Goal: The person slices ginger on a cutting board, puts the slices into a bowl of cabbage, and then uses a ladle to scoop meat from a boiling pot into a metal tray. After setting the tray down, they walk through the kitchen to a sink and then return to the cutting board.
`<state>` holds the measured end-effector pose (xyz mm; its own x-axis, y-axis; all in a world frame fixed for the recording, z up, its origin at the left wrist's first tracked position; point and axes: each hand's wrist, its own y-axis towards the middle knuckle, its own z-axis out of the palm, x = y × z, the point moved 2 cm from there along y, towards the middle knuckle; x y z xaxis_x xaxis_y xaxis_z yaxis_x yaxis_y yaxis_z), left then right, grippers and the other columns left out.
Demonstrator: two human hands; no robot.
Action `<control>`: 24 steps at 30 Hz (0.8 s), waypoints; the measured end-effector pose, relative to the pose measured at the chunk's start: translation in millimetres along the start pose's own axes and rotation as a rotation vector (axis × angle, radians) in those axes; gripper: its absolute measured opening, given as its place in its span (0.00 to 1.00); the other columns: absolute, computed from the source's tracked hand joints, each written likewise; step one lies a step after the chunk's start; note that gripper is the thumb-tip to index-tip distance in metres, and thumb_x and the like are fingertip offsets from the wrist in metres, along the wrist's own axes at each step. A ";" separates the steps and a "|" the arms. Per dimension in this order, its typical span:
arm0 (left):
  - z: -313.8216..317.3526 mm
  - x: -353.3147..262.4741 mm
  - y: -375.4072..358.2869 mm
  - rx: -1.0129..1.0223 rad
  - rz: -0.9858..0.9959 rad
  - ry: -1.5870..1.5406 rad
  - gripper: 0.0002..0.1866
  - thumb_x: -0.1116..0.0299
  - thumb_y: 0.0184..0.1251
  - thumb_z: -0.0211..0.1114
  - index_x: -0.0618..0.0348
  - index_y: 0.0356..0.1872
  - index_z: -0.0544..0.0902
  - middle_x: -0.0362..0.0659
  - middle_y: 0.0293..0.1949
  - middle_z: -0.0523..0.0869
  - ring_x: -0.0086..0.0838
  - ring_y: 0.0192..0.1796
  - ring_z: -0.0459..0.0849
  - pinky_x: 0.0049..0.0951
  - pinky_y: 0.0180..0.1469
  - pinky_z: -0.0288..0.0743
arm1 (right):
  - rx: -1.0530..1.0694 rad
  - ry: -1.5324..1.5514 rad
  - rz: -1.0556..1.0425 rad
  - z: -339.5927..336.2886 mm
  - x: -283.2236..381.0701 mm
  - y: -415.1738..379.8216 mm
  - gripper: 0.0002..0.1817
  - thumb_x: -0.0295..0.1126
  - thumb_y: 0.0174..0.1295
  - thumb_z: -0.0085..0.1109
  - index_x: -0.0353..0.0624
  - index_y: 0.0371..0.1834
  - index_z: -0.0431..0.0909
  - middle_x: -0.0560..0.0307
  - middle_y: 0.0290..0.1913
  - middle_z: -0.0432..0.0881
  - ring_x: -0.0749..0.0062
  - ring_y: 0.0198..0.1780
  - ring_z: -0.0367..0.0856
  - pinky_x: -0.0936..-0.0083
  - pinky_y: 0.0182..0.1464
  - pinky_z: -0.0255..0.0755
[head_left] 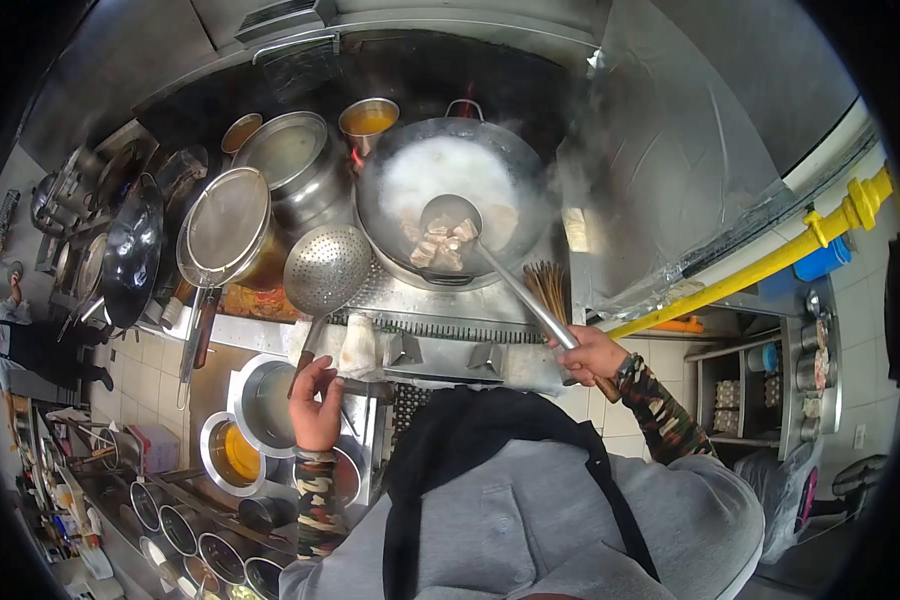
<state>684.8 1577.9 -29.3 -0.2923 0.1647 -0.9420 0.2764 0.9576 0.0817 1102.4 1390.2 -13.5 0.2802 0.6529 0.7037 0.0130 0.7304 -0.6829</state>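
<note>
My right hand (592,358) is wrapped round the handle of a long ladle (520,288). The ladle's bowl lies in the wok (370,225), among pale meat chunks (444,242) in white, foamy, steaming liquid. Some chunks sit inside the bowl and others lie just in front of it. Lower left, my left hand (316,408) has its fingers bent, with thumb and forefinger apart. It overlaps the lower end of the handle of a perforated skimmer (327,270). The skimmer's round head is by the wok's left side.
A bamboo brush (547,288) stands right of the wok. Left are a mesh strainer (228,222), a lidded pot (285,150) and a dark wok (133,250). A pot of orange liquid (370,118) stands behind. Steel pots (262,395) are near my left arm. Another person (45,350) stands far left.
</note>
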 end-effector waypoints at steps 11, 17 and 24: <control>45.0 -14.8 13.9 0.127 0.136 0.042 0.20 0.79 0.60 0.65 0.63 0.55 0.78 0.47 0.51 0.82 0.31 0.49 0.83 0.30 0.53 0.76 | -0.567 -0.959 -0.549 1.2 11.2 -53.7 0.29 0.39 0.65 0.58 0.41 0.67 0.66 0.34 0.42 0.82 0.38 0.45 0.81 0.58 0.47 0.76; 31.1 -16.1 10.8 0.040 0.166 0.123 0.21 0.79 0.59 0.64 0.64 0.55 0.78 0.49 0.51 0.82 0.33 0.48 0.84 0.31 0.52 0.77 | -0.539 -1.262 -0.370 -7.9 3.6 -56.4 0.29 0.40 0.66 0.56 0.46 0.69 0.65 0.36 0.35 0.82 0.40 0.38 0.82 0.51 0.42 0.76; 21.3 -6.1 -10.4 -0.004 0.146 0.122 0.20 0.80 0.58 0.64 0.66 0.53 0.78 0.51 0.50 0.82 0.36 0.46 0.84 0.32 0.51 0.77 | -0.581 -1.364 -0.264 -24.6 45.4 69.7 0.26 0.41 0.67 0.54 0.44 0.66 0.67 0.36 0.38 0.83 0.40 0.39 0.82 0.49 0.43 0.75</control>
<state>703.1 1561.9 -31.4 -0.3583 0.3290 -0.8737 0.3203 0.9224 0.2160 1139.6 1465.9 -34.0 -0.8690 0.4385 0.2292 0.3789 0.8877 -0.2616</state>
